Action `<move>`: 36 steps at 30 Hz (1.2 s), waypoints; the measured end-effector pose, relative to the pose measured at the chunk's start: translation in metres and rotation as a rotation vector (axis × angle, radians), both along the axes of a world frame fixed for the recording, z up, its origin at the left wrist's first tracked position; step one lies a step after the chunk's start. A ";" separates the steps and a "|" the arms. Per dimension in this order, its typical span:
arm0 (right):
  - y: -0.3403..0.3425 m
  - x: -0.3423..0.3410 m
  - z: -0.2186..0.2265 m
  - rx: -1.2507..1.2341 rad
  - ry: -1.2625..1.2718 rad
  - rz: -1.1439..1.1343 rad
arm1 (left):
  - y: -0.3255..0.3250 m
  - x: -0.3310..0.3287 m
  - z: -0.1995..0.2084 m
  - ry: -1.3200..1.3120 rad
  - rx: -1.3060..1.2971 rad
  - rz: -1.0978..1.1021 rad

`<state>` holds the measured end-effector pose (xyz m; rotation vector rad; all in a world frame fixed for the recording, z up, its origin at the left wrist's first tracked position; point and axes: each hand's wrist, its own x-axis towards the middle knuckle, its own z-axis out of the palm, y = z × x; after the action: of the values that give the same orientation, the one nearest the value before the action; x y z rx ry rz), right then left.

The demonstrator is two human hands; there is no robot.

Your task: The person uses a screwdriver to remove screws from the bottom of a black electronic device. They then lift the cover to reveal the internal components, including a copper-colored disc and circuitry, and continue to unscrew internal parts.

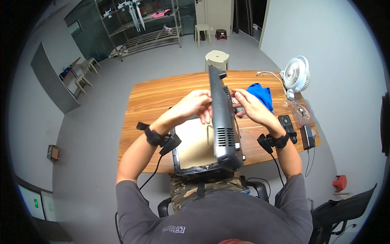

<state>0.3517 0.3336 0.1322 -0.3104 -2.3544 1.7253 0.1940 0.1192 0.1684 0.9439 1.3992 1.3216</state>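
Note:
A black plastic casing (222, 118), long and narrow from this angle, with vent slots and a rounded end, stands on edge between my two hands. My left hand (198, 106) is at its left face, with fingers curled against it. From the other side my right hand (252, 109) presses on the casing, beside small pale labels; some of its fingertips are hidden. Under the casing lies a flat beige panel in a black frame (195, 146), partly covered by the casing and at the table's near edge. A bent thin wire or rod shows over the panel.
On the wooden table (150, 97), a blue cloth (261, 96) lies right of my hand. Farther right are a white fan (295, 75), a clear plastic bag (302, 114), a black handheld device (286, 124) and a dark box with a cable (307, 136). A stool (217, 59) stands beyond.

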 end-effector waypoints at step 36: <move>0.078 0.071 0.040 -0.060 0.066 -0.307 | 0.094 0.049 -0.189 0.134 -0.143 0.261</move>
<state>0.4227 0.4121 0.1722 -0.5810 -2.0827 1.6336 0.2427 0.2134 -0.0203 0.7857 1.7433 1.3460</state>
